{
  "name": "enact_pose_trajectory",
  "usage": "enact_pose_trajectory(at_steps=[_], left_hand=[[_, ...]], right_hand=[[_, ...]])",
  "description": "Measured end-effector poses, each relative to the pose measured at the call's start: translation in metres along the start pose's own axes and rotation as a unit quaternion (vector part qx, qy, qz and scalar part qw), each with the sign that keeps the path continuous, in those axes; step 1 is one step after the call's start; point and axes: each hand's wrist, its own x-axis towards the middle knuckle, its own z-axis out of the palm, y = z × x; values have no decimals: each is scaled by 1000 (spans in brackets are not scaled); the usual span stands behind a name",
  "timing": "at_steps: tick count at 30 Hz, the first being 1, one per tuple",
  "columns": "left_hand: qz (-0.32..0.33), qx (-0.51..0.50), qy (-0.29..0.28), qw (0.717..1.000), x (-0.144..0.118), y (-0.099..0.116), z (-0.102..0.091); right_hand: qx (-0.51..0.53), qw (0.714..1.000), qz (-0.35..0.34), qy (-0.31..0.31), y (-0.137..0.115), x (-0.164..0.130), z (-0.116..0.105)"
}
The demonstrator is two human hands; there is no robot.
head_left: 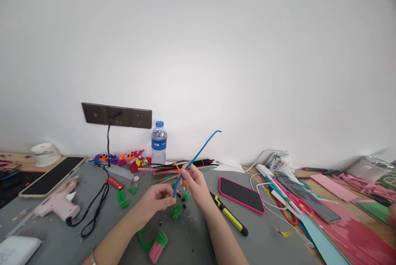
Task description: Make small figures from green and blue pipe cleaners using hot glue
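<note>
Blue chenille forms the blue pipe cleaner [198, 154], the item held over the grey bench [198, 240] in the single head view.

Head view, hands: the left hand [157, 200] is closed in a pinch on the lower end of the blue pipe cleaner, just above the bench surface. The right hand [193, 182] sits immediately up and to the right of it, fingers closed round the same stem, and also holds a short orange pipe cleaner [178, 169] that crosses the blue one at that point. The two hands are just apart.

Head view, axis: the long axis of the blue pipe cleaner runs from the left grip diagonally up and to the right, past the right grip, to a free, slightly bent tip in front of the wall. The right hand is nearer that free length; the left hand anchors the low end.

Head view, surroundings: green pipe-cleaner pieces [177, 211] lie directly below the hands. A bundle of pipe cleaners [182, 166] lies behind them, near a water bottle [159, 142]. A yellow utility knife [229, 214] and a pink-cased phone [241, 194] lie to the right; a pink glue gun [58, 203] lies well apart to the left.
</note>
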Motion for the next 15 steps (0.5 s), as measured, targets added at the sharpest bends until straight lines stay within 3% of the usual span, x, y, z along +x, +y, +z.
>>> enact_pose_trajectory(at_steps=[7, 15], left_hand=[[29, -148, 138, 979, 4, 3, -7], [77, -293, 257, 918, 15, -10, -13]], right_hand=[[2, 1000, 16, -10, -7, -2, 0], [-5, 993, 49, -109, -15, -13, 13]])
